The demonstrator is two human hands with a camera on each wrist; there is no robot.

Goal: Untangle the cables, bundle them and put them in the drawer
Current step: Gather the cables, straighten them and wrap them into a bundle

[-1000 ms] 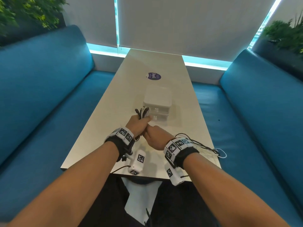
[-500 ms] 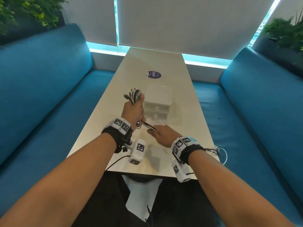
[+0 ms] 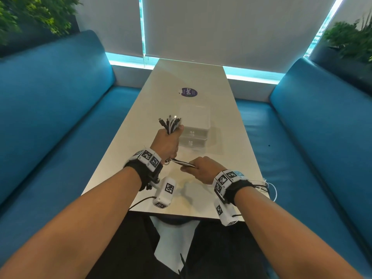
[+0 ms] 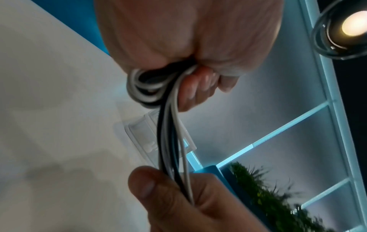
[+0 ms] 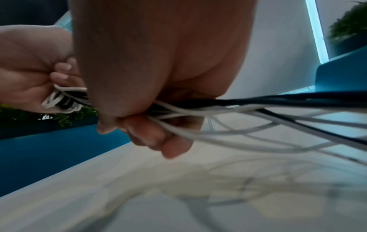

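- The left hand is fisted round a bunch of black and white cables, plug ends fanning out toward 11 o'clock above the fist.
- The right hand pinches the same strands where they leave the left fist; loose lengths trail toward 4 o'clock.
- A translucent white plastic 2-drawer box stands on the pale long table at 12 o'clock, both drawers closed.

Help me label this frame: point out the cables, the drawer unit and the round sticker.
cables [image 3: 170,124]: head view, connector ends above the fist.
drawer unit [image 3: 194,115]: head view, top face.
round sticker [image 3: 187,92]: head view, its centre.
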